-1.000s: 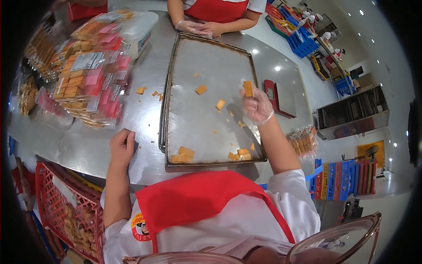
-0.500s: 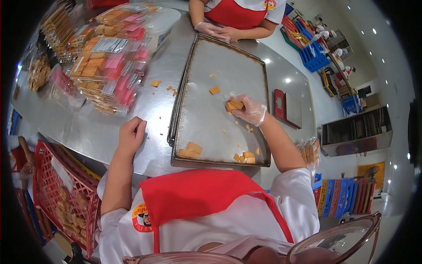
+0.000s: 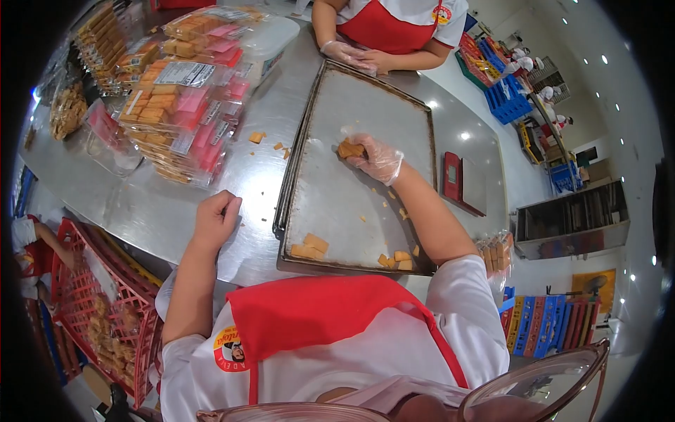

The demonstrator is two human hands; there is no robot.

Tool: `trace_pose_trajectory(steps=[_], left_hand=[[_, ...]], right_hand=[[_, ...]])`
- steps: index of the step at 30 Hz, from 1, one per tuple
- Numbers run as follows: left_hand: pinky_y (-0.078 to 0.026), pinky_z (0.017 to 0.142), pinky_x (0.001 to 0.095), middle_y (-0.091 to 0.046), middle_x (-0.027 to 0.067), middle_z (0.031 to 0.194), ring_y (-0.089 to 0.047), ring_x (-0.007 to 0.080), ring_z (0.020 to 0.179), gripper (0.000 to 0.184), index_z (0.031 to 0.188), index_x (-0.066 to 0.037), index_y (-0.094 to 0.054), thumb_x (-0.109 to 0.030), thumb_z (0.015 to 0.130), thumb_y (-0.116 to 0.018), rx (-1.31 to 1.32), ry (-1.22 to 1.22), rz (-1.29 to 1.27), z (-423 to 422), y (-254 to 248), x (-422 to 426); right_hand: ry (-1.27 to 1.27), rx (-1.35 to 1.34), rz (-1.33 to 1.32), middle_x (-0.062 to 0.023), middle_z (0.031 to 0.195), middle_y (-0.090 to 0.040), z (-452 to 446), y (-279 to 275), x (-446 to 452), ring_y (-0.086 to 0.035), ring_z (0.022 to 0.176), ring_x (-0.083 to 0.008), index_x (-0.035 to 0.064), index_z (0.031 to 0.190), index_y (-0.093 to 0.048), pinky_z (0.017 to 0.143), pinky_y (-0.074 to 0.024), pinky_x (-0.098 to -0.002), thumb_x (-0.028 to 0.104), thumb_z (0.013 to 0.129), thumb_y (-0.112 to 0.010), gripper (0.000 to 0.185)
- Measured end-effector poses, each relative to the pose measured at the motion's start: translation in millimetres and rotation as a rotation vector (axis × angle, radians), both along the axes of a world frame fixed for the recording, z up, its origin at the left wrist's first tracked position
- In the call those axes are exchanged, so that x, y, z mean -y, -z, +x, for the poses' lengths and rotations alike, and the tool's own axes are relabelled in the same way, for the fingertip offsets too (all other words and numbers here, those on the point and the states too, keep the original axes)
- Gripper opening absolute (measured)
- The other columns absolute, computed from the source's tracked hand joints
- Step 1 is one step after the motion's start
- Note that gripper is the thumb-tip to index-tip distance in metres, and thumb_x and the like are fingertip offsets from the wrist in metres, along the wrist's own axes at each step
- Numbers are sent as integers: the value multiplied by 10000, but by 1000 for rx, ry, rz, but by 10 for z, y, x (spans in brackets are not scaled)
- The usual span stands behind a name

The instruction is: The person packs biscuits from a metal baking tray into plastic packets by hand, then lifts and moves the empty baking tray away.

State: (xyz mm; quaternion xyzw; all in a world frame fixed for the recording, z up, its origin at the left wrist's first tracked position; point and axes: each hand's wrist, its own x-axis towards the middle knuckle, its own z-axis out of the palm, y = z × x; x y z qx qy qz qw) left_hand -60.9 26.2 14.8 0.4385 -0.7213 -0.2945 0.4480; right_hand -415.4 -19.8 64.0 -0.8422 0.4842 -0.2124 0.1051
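My right hand (image 3: pixel 376 159), in a clear plastic glove, is closed around several orange-brown biscuit pieces (image 3: pixel 350 149) above the middle of the metal baking tray (image 3: pixel 365 98). My left hand (image 3: pixel 216 216) is bare and rests as a fist on the steel table (image 3: pixel 193 232), left of the tray, with nothing visible in it. Biscuit pieces (image 3: pixel 309 246) lie in the tray's near left corner, and more broken pieces (image 3: pixel 401 259) lie in its near right corner. Small crumbs are scattered between them.
Packed biscuits (image 3: pixel 165 105) are piled at the left, beside a plastic tub (image 3: pixel 271 39). A red scale (image 3: pixel 453 179) stands right of the tray. A co-worker's gloved hands (image 3: pixel 358 58) rest at its far edge. A red crate (image 3: pixel 105 295) is at the lower left.
My right hand has moved left across the tray, gathering more biscuit pieces into its grip. My left hand remains a fist on the table. The whole view has shifted somewhat.
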Motion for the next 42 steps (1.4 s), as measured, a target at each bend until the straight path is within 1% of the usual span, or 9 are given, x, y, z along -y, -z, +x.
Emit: trace_pose_trajectory(steps=[9,11,16,22,26,28,31,34,42], left_hand=[[-354,484,237,-469,26,547,-414,84,504,101,766,-27,-516,-103,751,-581,-50,79,247,-104,-51,-46],[-354,499,220,-476,-2,571,-418,65,529,141,848,-38,-509,-99,749,-589,-115,145,338,-182,-31,-89],[-349,509,199,-455,-15,582,-421,56,540,362,1056,-39,-459,-138,746,-617,-148,286,551,-485,-261,-103],[-314,462,195,-423,-31,531,-374,56,481,502,1146,-3,-465,-213,726,-645,88,224,498,-778,-314,59],[-353,453,217,-467,-11,547,-420,66,483,443,1142,0,-471,-89,712,-530,70,190,448,-810,-315,89],[-372,447,233,-491,-1,553,-439,74,483,432,1122,-8,-485,-57,693,-477,22,168,504,-775,-390,47],[-416,754,266,-551,100,957,-519,167,838,427,1110,7,-487,-38,687,-454,-173,172,599,-666,-348,3],[-411,794,271,-529,106,986,-515,174,895,540,1186,31,-385,27,647,-364,-558,421,805,-533,-852,-286],[-403,850,272,-463,116,1130,-498,182,1002,725,1279,-28,-262,92,569,-340,-711,575,777,-133,-1583,-821]], right_hand=[[501,56,81,-139,811,-556,-311,-232,-394,-579,710,-284,121,1032,-360,643,-467,-337,189,693,-650,451],[586,159,-147,-131,876,-540,-489,-379,-676,-569,747,-239,114,1042,-348,665,-461,-331,151,700,-643,453],[705,1037,-297,-110,1035,-439,-1114,-229,-1433,-497,891,-224,89,1073,-301,743,-455,-323,27,727,-585,452],[615,1741,-218,-107,971,-491,-931,249,-2007,-538,830,-237,82,1076,-329,745,-475,-340,30,750,-570,409],[597,1718,-127,-84,943,-514,-964,532,-2098,-545,809,-202,69,1066,-394,689,-472,-292,155,768,-596,370],[518,1780,-197,-70,939,-517,-792,441,-2098,-523,856,-180,36,1067,-432,773,-427,-301,194,770,-587,371],[488,1732,-169,-72,957,-514,-696,365,-2232,-513,867,-188,24,1089,-444,821,-405,-332,219,767,-590,404],[377,1891,-64,-67,942,-526,-732,413,-2388,-504,885,-168,28,1104,-445,822,-411,-314,206,783,-574,389],[50,2011,75,-75,903,-547,-124,-566,-2677,-528,855,-164,29,1029,-463,776,-456,-311,186,791,-543,296]])
